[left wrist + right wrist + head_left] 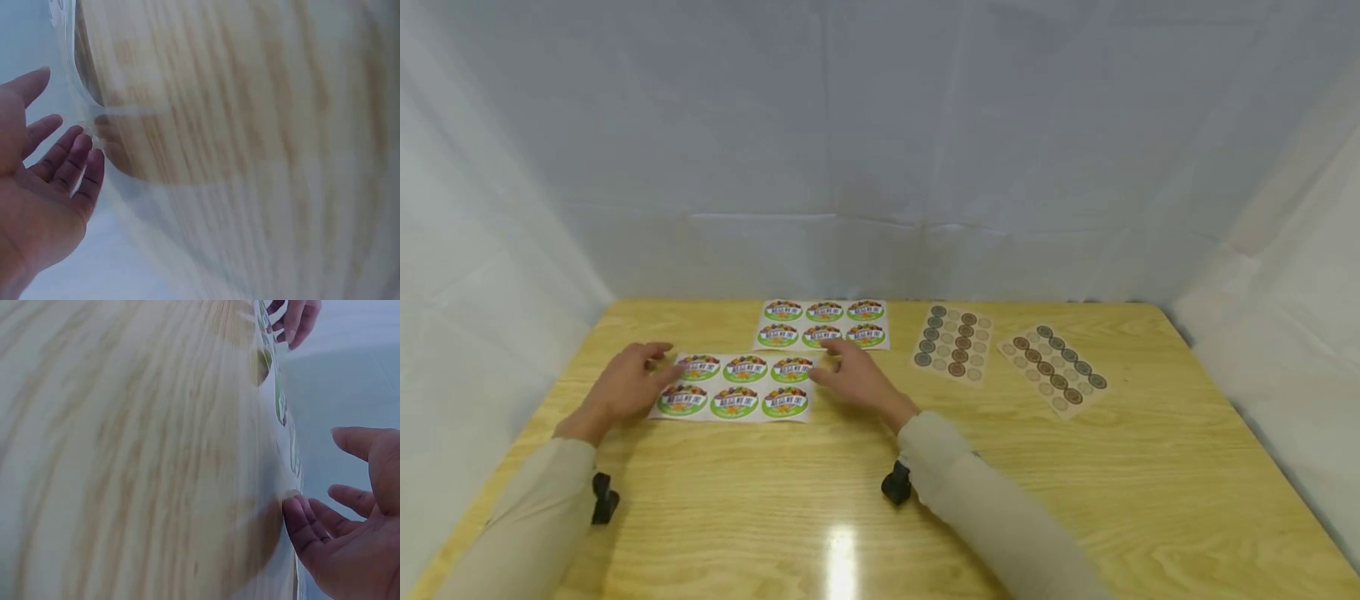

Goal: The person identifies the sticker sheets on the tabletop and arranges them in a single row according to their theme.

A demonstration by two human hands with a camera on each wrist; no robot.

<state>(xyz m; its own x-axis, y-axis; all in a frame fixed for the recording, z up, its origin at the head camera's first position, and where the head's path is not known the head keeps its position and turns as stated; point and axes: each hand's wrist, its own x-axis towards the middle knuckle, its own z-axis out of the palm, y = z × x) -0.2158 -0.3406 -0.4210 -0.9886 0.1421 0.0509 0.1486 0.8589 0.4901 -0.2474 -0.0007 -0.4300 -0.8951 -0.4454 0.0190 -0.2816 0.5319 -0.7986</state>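
Note:
A white sheet of oval fruit-label stickers (734, 402), green with colourful fruit at the top, lies on the table in the head view. My left hand (628, 385) is at its left edge, the thumb over its upper left corner. At the right edge is my right hand (855, 377), its fingers reaching over the lower edge of a second, matching sticker sheet (824, 312) behind. Both wrist views show relaxed, spread fingers on the left hand (53, 187) and the right hand (350, 531), with fingertips close to the tabletop.
Two sheets of small round stickers lie to the right, one nearly straight (951, 343) and one turned diagonally (1052, 371). The light wooden table (760, 500) ends at a grey-white cloth backdrop (880, 150), with cloth walls on both sides.

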